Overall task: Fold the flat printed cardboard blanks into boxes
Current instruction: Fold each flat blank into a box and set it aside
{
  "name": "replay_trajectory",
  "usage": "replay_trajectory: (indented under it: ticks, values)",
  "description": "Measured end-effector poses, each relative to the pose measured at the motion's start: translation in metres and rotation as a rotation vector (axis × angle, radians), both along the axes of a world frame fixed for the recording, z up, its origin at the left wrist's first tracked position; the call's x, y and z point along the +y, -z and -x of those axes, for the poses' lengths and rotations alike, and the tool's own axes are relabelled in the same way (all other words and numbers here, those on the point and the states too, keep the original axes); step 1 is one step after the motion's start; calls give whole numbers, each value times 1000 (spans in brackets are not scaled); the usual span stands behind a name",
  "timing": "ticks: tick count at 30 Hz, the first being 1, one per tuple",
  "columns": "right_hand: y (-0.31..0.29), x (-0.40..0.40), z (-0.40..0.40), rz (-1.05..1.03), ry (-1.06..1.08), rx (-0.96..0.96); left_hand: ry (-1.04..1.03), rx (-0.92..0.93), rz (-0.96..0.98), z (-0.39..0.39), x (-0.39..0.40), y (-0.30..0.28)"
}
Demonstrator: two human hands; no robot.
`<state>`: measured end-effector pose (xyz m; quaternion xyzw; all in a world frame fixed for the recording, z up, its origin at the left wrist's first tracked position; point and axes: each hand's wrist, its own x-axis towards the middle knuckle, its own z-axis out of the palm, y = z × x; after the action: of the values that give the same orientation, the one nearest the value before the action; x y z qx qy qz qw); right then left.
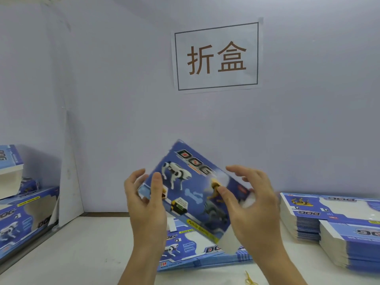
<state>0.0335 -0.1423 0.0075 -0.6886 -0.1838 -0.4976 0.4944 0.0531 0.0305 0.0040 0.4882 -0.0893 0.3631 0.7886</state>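
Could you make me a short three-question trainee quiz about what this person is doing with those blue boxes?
1. True or false: both the left hand and right hand hold the printed box above the table.
2. Where are the stacks of flat blanks? A) person's right B) on the wall C) on the floor
3. Fill in: the large word printed on the held box is ____.

Key: 1 true; 2 A; 3 DOG
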Motion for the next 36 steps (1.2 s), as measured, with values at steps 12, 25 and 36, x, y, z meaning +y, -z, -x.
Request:
replay_trajectory:
  ticks: [12,25,36]
  values:
    - [9,20,6,298,-226,230,-201,257,470,-6,-1,5]
    - [5,-1,-3,-591,-571,638,492,527,-178,4,-36,15]
    - [9,-35,-14,-173,-378,600,39,239,-322,6,-11,5]
